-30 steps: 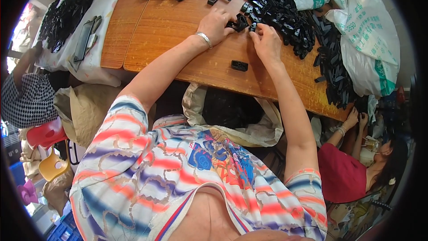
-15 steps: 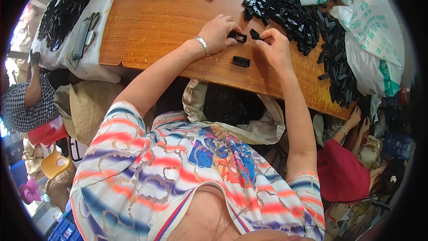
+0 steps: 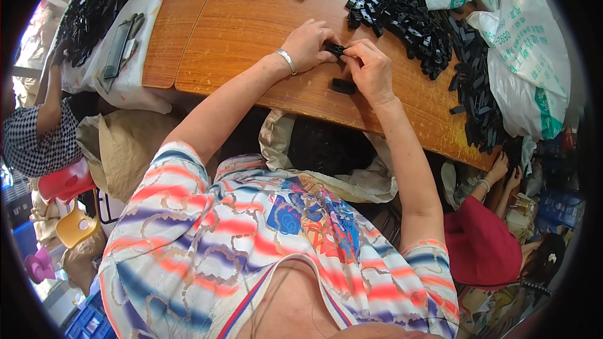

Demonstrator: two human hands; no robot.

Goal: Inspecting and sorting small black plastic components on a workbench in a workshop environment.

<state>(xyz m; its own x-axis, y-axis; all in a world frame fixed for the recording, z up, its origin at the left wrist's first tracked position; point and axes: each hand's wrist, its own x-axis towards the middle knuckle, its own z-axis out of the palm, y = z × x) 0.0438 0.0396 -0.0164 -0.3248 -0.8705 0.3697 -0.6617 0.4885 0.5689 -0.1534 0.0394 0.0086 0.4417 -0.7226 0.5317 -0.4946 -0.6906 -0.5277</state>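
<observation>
My left hand (image 3: 309, 46) is closed on a small black plastic housing (image 3: 333, 48), holding it just above the wooden table (image 3: 251, 31). Meeting it from the right, my right hand (image 3: 370, 69) pinches at the housing's end. The small black piece that was in those fingers is now mostly hidden by them. Just below the two hands, a second black plastic part (image 3: 343, 86) lies on the tabletop near its front edge.
Heaps of black plastic parts (image 3: 402, 19) cover the back and right of the table, with longer black strips (image 3: 471, 81) beside white plastic bags (image 3: 527, 56). An open sack (image 3: 370, 179) hangs below the front edge. Co-workers sit left (image 3: 38, 132) and right (image 3: 487, 238).
My right hand has moved left, bringing its small black piece against the housing in my left hand. The part on the table looks turned on its side.
</observation>
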